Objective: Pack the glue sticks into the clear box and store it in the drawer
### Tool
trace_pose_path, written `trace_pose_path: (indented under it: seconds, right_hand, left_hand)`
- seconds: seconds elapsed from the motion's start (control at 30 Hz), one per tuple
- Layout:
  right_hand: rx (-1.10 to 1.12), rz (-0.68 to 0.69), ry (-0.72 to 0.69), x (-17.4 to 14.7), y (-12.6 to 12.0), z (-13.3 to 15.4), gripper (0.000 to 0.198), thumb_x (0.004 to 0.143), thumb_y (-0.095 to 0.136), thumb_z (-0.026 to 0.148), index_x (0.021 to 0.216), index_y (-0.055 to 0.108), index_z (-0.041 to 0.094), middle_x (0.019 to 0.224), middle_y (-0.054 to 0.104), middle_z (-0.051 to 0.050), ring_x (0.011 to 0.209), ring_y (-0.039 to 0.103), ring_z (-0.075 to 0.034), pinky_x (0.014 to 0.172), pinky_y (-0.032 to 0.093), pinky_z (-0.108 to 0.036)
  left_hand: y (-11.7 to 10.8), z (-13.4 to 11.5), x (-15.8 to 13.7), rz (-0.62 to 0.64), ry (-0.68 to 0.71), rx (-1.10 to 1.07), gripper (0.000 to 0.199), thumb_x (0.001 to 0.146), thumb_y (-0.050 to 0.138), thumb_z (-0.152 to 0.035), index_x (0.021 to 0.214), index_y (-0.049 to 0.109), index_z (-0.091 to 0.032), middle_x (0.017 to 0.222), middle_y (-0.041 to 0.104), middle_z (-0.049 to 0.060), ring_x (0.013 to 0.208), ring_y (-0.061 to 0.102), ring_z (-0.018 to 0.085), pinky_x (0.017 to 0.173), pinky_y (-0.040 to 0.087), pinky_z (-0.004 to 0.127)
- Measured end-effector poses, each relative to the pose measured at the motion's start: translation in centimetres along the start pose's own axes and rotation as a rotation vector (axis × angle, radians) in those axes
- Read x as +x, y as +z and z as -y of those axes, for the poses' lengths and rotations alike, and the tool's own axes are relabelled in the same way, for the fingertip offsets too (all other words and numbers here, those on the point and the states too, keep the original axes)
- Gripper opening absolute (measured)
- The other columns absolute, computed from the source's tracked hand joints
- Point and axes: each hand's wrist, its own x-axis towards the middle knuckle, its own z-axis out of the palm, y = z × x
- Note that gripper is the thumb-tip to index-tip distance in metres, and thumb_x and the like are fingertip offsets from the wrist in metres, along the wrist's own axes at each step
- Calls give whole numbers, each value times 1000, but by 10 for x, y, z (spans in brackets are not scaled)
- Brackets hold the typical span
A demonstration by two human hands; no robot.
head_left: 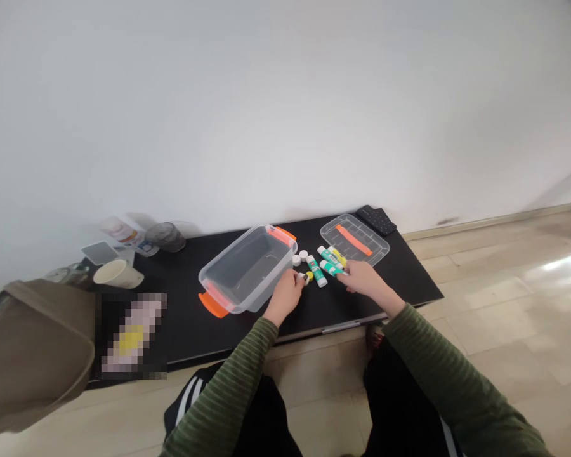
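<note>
My left hand (283, 297) is closed, its fingertips pinching a small white cap (301, 278) beside the clear box. A yellow cap (309, 277) lies against those fingertips, and two more white caps (303, 255) sit just behind. With closed fingers, my right hand (361, 279) grips the near end of a green-and-white glue stick (332, 269). Between the hands lies another green glue stick (316, 271). Beyond the right hand are a third green glue stick (327, 255) and a yellow one (337, 255), partly hidden.
A clear box (247, 270) with orange latches stands open left of the hands. Its transparent lid (330, 231), with an orange strip (354, 240), lies right. Behind it is a black keypad-like object (377, 219). A paper cup (118, 274), bottles and a brown bag (33, 355) are left.
</note>
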Motion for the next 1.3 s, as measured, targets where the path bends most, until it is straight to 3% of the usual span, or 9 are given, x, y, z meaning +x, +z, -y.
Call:
trace_pose_path:
  seconds: [0.07,0.17,0.33,0.5,0.67,0.9,1.3]
  right_hand:
    - [163,-28,-8,-6,-2,-2,17,88,61,35,86,56,19,63,70,-2,59,70,-18,61,51,-26]
    - [423,-44,-78,-13,-2,2,19,86,66,35,85,53,21,70,72,-2,62,71,-17,57,54,-24]
    - [663,27,-214,-19,4,13,20,82,69,34,85,53,22,75,71,-1,66,71,-16,58,58,-26]
    - [566,-60,-308,-16,5,7,21,79,69,36,87,57,22,73,69,1,65,67,-16,61,54,-28]
    - [422,-195,-401,-13,-2,-2,21,78,69,35,93,65,21,88,71,-1,77,65,-17,75,51,-30]
    - [380,-160,-355,-18,-9,3,26,77,66,31,101,69,21,102,73,-3,89,66,-19,84,50,-31]
    - [390,-137,-300,-20,-8,-1,30,76,72,32,104,75,22,97,76,-3,86,69,-20,83,52,-31]
  left_hand:
    - [2,-1,0,35,-106,-391,12,95,53,-30,95,51,-18,104,69,13,81,70,19,69,55,31]
    - [0,-6,-2,100,-175,-886,15,95,57,-31,95,54,-16,104,72,14,84,72,18,74,57,29]
    - [-10,-19,-5,136,-244,-1203,18,95,56,-26,103,65,-13,99,75,13,91,73,20,91,56,34]
    - [-10,-23,-7,113,-227,-1261,14,94,57,-22,101,65,-13,94,75,11,90,73,19,96,56,36]
    - [-8,-19,-8,113,-174,-1236,8,91,64,-23,94,62,-16,93,75,9,92,73,19,97,55,37]
    - [-5,-16,-11,153,-140,-1130,14,89,68,-27,98,64,-16,99,74,9,90,72,17,98,54,37]
    - [-1,-14,-10,144,-82,-1156,18,81,77,-25,93,68,-13,98,73,7,88,69,14,100,53,36]
